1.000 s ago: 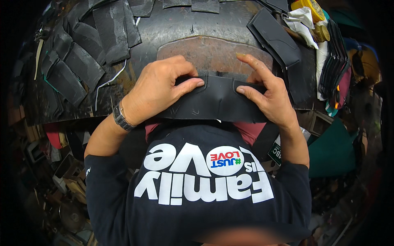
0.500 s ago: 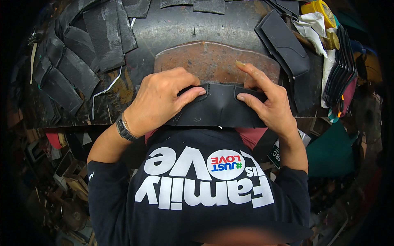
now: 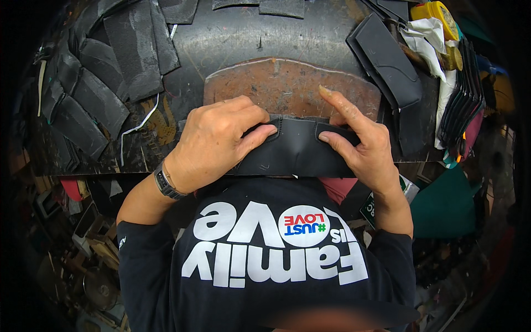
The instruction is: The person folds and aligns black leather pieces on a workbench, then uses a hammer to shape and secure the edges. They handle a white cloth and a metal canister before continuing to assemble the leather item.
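Here, 1 left hand [image 3: 217, 133], 1 right hand [image 3: 369, 143], both gripping 1 black sheet [image 3: 297, 146], 1 wristwatch [image 3: 165, 182]

There are two hands [image 3: 213, 135] — one panel [image 3: 298, 150], one watch [image 3: 165, 181].

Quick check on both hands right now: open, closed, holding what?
Left hand: closed, pinching the black sheet near its far edge.
Right hand: holding the same sheet, thumb on top, index finger off it.
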`<state>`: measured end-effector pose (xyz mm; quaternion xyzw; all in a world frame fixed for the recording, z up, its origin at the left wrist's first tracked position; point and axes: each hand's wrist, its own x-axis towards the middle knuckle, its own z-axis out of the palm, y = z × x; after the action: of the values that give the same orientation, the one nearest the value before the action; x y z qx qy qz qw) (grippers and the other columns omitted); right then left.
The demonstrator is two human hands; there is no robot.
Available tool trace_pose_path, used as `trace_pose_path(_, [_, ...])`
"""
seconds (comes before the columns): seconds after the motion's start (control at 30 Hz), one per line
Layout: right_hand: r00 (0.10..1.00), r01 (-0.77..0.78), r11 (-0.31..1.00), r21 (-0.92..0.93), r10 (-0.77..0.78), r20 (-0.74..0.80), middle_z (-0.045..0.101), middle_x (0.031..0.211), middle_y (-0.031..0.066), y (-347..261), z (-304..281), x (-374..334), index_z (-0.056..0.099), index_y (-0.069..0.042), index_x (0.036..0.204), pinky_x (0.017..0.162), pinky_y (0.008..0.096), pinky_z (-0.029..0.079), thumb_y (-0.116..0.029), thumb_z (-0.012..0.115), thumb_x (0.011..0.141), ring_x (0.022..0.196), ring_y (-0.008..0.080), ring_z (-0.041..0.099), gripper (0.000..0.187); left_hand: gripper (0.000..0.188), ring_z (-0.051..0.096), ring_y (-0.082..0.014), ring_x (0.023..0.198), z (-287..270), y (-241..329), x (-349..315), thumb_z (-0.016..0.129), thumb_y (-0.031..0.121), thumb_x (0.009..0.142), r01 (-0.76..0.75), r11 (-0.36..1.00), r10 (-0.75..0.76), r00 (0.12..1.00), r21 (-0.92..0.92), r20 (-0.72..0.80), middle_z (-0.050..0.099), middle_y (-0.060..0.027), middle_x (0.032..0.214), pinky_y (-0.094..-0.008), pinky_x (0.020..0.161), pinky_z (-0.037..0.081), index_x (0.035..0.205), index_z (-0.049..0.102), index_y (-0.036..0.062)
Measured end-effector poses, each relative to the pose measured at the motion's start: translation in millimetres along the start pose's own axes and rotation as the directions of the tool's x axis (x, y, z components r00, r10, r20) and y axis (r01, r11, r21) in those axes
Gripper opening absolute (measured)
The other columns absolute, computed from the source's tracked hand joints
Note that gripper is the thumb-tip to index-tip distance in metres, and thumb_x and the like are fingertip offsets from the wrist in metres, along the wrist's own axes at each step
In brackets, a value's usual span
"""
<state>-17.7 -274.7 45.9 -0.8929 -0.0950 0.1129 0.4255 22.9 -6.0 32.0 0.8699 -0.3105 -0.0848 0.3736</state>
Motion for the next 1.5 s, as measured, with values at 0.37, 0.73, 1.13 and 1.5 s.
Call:
trace_pose_path(0.37, [0.99,0.129,0.989,-0.069,-0.133,-0.052,0.072,0.119,0.0156,-1,3,6,0.06,-0.014,0.14,0.076,0.0351,0.06,0.0,0.079,0.076,0.098,0.0295,0.074,0.068,0.016,0.067,-0.0283,0.07,-2,3,5,0.077,0.018,0.085,-0.011,0.999,0.01,0.999,0.046,0.03,0.061,-0.0076,0.078,-0.0379,0.06,0.053,0.085,0.067,0.0058])
trace_pose_path(0.73, [0.99,0.133,0.979,-0.154,-0.14,-0.034,0.072,0.115,0.0142,-1,4,4,0.059,-0.013,0.141,0.072,0.034,0.059,0.0,0.08,0.075,0.084,0.0269,0.073,0.071,0.017,0.066,-0.0296,0.07,-4,6,7,0.08,0.013,0.083,0.02,0.999,-0.023,0.998,0.04,0.066,0.062,-0.01,0.079,-0.0373,0.061,0.051,0.088,0.067,0.0037])
trace_pose_path(1.13, [0.989,0.138,0.979,-0.152,-0.143,-0.027,0.072,0.116,0.0136,-3,4,7,0.059,-0.013,0.141,0.074,0.0343,0.059,0.0,0.079,0.076,0.085,0.0276,0.073,0.069,0.018,0.066,-0.0284,0.071,-4,6,8,0.076,0.017,0.085,-0.018,0.996,0.012,0.998,0.092,0.067,0.059,-0.0081,0.077,-0.0394,0.06,0.053,0.086,0.062,0.0062])
trace_pose_path(1.5, [0.992,0.119,0.953,-0.278,-0.103,0.07,0.069,0.127,0.0155,-10,-1,6,0.057,-0.011,0.143,0.082,0.0347,0.059,0.002,0.078,0.076,0.101,0.0317,0.073,0.071,0.028,0.064,-0.0292,0.094,-17,8,22,0.08,0.014,0.078,-0.051,0.951,0.022,0.995,0.304,0.098,0.064,-0.0086,0.095,-0.0394,0.077,0.051,0.098,0.062,0.0059])
